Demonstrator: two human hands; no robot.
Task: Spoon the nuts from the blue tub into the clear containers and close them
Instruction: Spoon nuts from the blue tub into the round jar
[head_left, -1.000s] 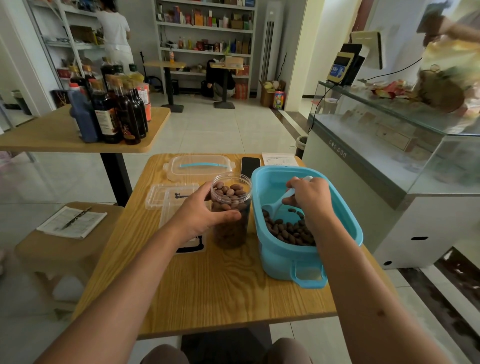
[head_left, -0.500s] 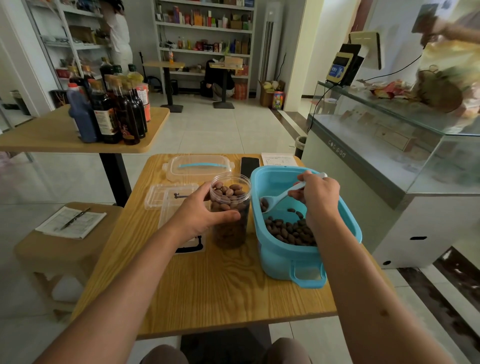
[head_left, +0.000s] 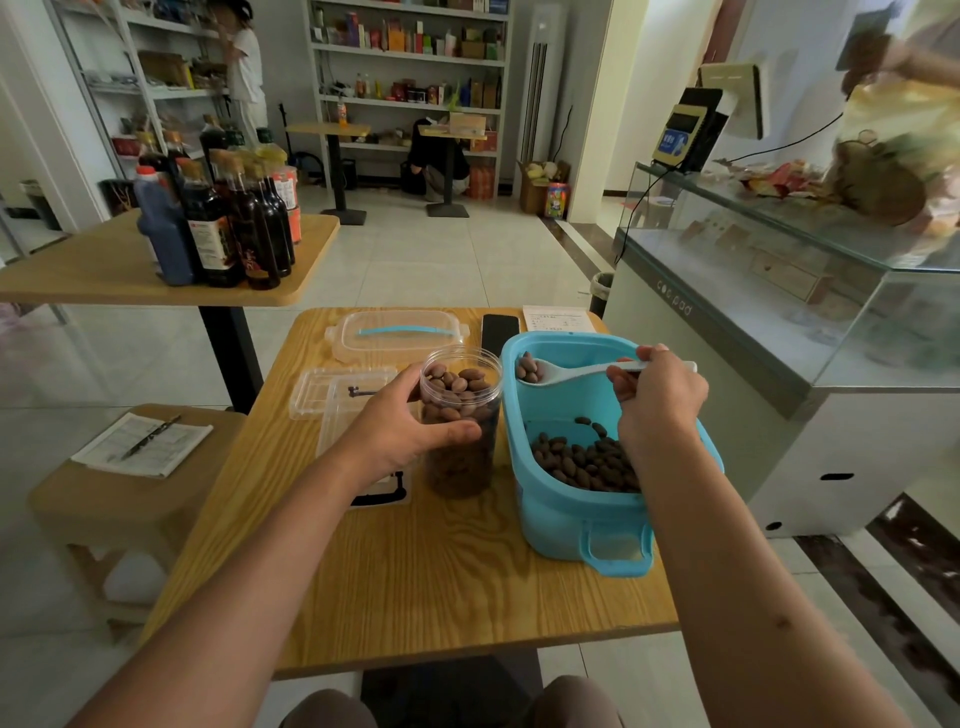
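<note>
Right hand (head_left: 657, 400) gripping a white spoon (head_left: 571, 371) loaded with nuts above the blue tub (head_left: 571, 514); left hand (head_left: 410, 421) wrapped around the nearly full clear jar (head_left: 460, 426) just beside it on the table (head_left: 415, 571).

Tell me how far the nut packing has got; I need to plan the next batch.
Done: the jar is filled nearly to its rim. In hand: the left hand grips it while the right hand holds a spoon of nuts over the blue tub. Left: nuts remain in the tub, the jar is uncapped, and the flat clear containers look unfilled.
</note>
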